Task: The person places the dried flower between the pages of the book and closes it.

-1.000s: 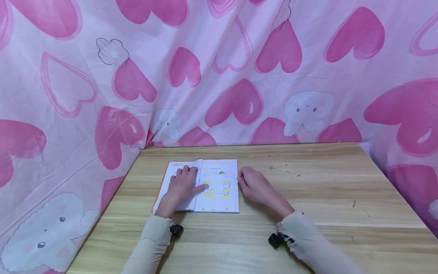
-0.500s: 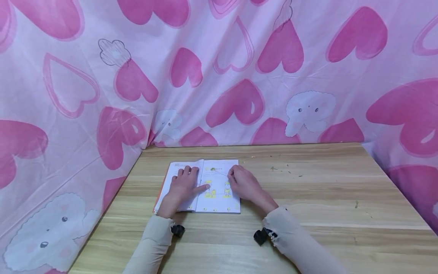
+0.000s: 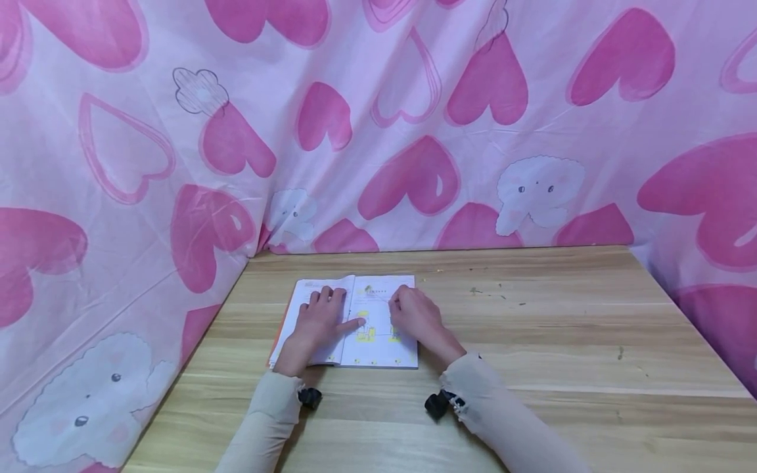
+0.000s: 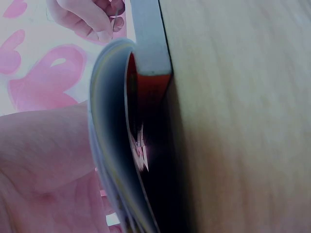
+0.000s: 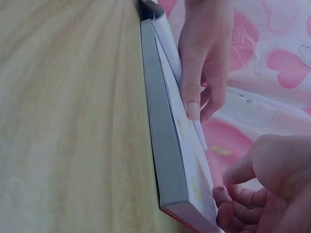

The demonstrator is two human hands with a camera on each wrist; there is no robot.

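Observation:
An open book (image 3: 384, 351) with line drawings touched in yellow lies on the table, its orange-red cover edge showing at the left. My left hand (image 3: 316, 325) rests spread on the left page, its thumb reaching over onto the right page. Over the right page, my right hand (image 3: 414, 315) pinches the thin stem of a small yellow-green leaf (image 3: 368, 289), thumb and forefinger together. In the right wrist view the leaf (image 5: 221, 150) stands out just above the page, beyond the right hand's fingertips (image 5: 221, 195). The left wrist view shows the left pages curling up from the thick book block (image 4: 151, 43).
Several tiny green and dark scraps (image 3: 476, 291) lie on the wooden table (image 3: 532, 368) right of the book. A pink heart-patterned cloth (image 3: 408, 177) hangs behind the table and at both sides. Each sleeve cuff has a black wrist camera (image 3: 437, 405).
My right hand has moved left from the book's right edge onto the right page, carrying the leaf up and left toward the printed heading. My left hand stays put on the book.

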